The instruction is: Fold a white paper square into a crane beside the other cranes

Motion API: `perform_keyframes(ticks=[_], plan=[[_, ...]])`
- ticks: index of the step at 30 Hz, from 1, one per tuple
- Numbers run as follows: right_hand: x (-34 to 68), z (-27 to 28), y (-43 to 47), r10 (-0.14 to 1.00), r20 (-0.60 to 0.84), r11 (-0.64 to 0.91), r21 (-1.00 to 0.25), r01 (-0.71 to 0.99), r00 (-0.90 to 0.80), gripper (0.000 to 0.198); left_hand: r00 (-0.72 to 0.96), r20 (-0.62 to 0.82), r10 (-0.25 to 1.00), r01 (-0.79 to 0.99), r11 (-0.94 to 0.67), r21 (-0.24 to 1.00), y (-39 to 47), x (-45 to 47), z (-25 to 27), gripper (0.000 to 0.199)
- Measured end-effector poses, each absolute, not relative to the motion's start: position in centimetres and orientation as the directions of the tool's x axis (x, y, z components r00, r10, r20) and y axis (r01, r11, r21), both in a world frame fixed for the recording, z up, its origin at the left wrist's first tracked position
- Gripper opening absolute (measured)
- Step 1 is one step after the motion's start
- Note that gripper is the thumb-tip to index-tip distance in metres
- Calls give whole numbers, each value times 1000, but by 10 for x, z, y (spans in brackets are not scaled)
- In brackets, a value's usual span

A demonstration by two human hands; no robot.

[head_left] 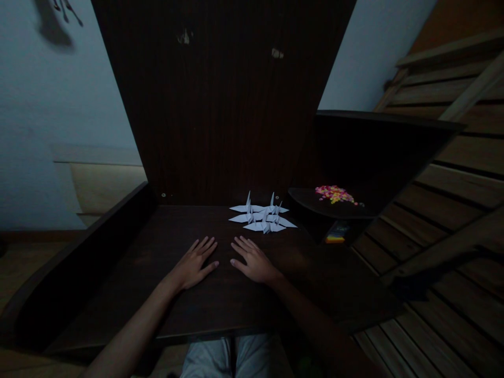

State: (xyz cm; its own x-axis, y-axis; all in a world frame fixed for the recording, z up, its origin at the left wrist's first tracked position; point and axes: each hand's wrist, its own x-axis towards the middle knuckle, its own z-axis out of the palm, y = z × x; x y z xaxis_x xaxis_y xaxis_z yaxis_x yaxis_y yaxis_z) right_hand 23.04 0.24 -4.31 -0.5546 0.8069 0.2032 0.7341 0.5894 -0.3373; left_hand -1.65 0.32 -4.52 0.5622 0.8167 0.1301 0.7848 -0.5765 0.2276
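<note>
My left hand lies flat on the dark wooden desk, palm down with its fingers spread. Beside it, a short gap to the right, my right hand rests the same way, open and holding nothing. Just beyond the right hand's fingertips stands a cluster of several white folded paper cranes, with pointed wings and upright necks or tails. They sit close together near the desk's back panel, and neither hand touches them.
On a small curved shelf at the right is a heap of pink, yellow and white small pieces. Below it sits a rainbow-edged item. A raised side board bounds the desk's left; wooden slats stand at the far right.
</note>
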Motion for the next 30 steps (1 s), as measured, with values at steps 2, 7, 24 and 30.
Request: perform_keyframes(ticks=[2,7,24,30], plan=[[230,-43,2,812,199,583,-331,742,-549,57,557,128,820,788,-571,229,2,-16,-44,64],[228,-44,2,807,209,591,-312,744,-553,57,551,151,820,794,-572,207,2,-16,-44,64],[229,-45,1,800,252,599,-305,740,-544,54,558,210,803,782,-593,191,5,-16,-47,61],[229,-43,0,805,227,593,-323,737,-548,55,551,194,812,787,-582,204,4,-16,-48,62]])
